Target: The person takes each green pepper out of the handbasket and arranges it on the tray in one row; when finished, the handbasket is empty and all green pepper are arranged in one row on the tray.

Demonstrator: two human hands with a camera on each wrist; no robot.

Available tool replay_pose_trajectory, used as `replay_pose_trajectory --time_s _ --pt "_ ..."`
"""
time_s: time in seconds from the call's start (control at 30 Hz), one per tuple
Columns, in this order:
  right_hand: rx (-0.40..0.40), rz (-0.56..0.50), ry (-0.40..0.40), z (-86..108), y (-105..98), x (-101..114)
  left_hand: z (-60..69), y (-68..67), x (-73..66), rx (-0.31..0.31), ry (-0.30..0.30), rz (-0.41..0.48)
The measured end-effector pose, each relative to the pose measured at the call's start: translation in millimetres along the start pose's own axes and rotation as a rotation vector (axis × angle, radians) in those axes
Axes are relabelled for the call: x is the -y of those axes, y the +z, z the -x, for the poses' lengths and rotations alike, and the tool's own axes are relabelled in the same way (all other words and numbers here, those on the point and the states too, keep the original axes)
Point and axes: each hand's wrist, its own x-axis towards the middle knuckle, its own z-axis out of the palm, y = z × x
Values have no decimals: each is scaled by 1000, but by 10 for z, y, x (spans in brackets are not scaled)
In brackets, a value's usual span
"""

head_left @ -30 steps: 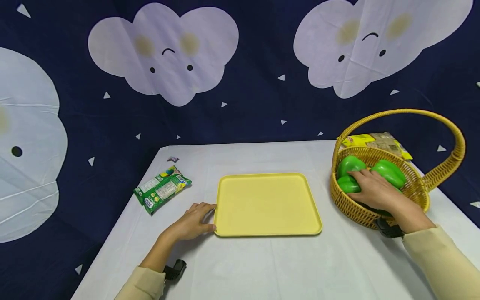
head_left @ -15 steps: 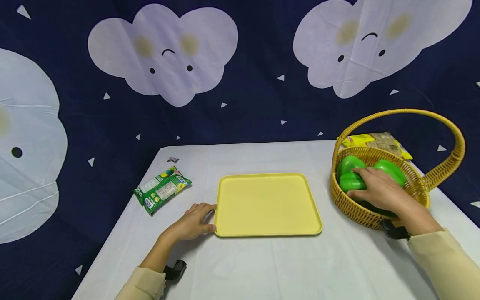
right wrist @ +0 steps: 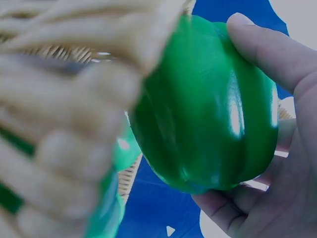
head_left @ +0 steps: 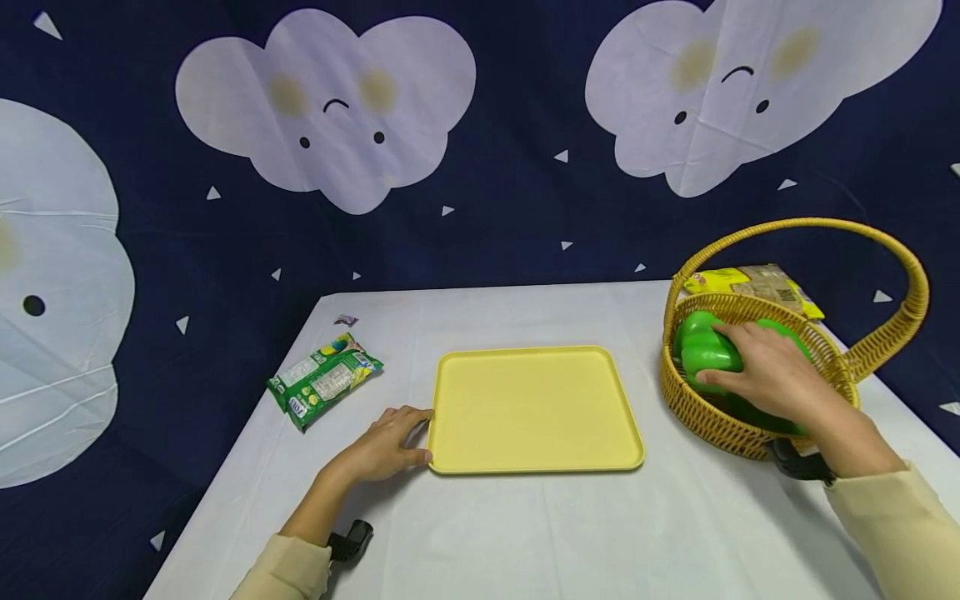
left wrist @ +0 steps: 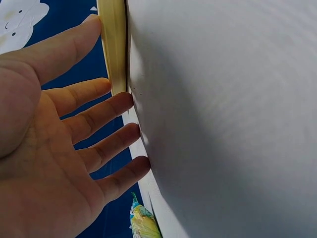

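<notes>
My left hand [head_left: 384, 446] is at the left edge of the yellow tray [head_left: 536, 408], its thumb and index finger touching the rim. In the left wrist view the fingers are extended and spread, with the tray [left wrist: 115, 47] seen edge-on. My right hand [head_left: 776, 375] reaches into the wicker basket [head_left: 693, 417] and grips a green bell pepper [head_left: 711, 353]. Up close in the right wrist view, thumb and fingers wrap the glossy bell pepper [right wrist: 213, 109]. Other green peppers lie in the basket, partly hidden by the hand.
A green snack packet [head_left: 326, 379] lies left of the tray, with a tiny wrapped sweet [head_left: 346, 319] behind it. Behind the basket is a yellow bag [head_left: 750, 285]. The tall basket handle [head_left: 813, 222] arches above the right hand.
My right hand has shifted slightly right inside the basket, and the gripped bell pepper has moved right and risen a little with it. The left hand and tray stay put.
</notes>
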Motion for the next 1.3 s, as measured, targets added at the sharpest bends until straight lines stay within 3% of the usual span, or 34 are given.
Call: replay_pose_trajectory --time_s 0.67,1.3 --pt "-213 -59 -155 105 -56 399 6 4 4 -2 -2 5" --pt "-248 -168 -261 98 161 799 -3 2 12 0 7 -14"
